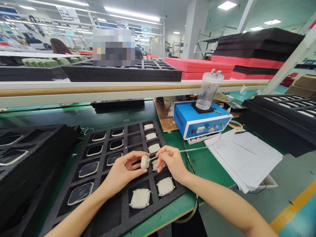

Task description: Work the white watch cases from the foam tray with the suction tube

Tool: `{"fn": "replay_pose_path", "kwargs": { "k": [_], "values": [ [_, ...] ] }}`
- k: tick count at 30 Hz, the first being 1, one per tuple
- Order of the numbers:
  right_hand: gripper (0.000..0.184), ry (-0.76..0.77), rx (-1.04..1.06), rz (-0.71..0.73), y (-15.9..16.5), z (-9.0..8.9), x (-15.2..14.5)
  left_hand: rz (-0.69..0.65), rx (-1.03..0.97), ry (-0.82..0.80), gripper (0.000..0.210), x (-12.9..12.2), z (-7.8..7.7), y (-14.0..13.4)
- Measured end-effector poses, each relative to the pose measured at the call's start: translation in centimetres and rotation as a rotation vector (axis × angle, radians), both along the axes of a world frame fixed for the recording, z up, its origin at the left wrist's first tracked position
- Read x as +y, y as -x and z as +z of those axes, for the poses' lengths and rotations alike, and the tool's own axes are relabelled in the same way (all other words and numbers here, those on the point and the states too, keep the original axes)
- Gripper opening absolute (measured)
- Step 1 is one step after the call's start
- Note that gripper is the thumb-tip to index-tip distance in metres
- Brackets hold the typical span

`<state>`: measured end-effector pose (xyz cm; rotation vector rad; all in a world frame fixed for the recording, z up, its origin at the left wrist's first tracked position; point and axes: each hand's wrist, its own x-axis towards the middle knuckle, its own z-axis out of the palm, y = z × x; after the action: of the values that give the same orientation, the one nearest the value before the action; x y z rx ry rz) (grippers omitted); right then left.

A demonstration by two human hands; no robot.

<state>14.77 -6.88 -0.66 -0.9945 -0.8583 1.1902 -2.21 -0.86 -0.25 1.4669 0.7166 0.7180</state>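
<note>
Over a black foam tray (110,212), my left hand (120,169) pinches a small cream smartwatch case (144,162) on edge between thumb and fingers. My right hand (174,163) is closed around a slim nozzle on a clear tube (197,149); its thin tip points at the case's side, and I cannot tell whether it touches. Beneath the hands, the tray's right columns hold several cream cases (140,198). Framed watch screens (81,193), dark and glossy, lie in the left columns. My right fingers partly cover one case in the tray.
The tube runs to a blue dispenser box (204,121) topped by a clear cup (209,92). Papers (243,158) with a pen lie to the right. Foam trays are stacked at left (37,171) and right (278,121). A shelf (138,90) crosses behind; a person sits beyond.
</note>
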Motion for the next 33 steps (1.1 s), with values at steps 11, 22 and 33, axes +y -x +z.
{"fn": "replay_pose_path", "kwargs": {
  "k": [11,22,33],
  "values": [
    [0.007,-0.013,0.007,-0.001,0.0,-0.1,-0.1,0.005,0.003,-0.002,0.039,0.0,0.0,-0.1],
    [0.004,-0.129,0.026,-0.159,-0.5,-0.5,-0.7,0.1,0.2,-0.168,0.04,0.4,1.8,2.0],
    [0.005,-0.101,-0.024,-0.123,-0.6,-0.3,-0.8,-0.154,0.745,-0.621,0.023,-1.3,3.3,1.2]
  ]
}}
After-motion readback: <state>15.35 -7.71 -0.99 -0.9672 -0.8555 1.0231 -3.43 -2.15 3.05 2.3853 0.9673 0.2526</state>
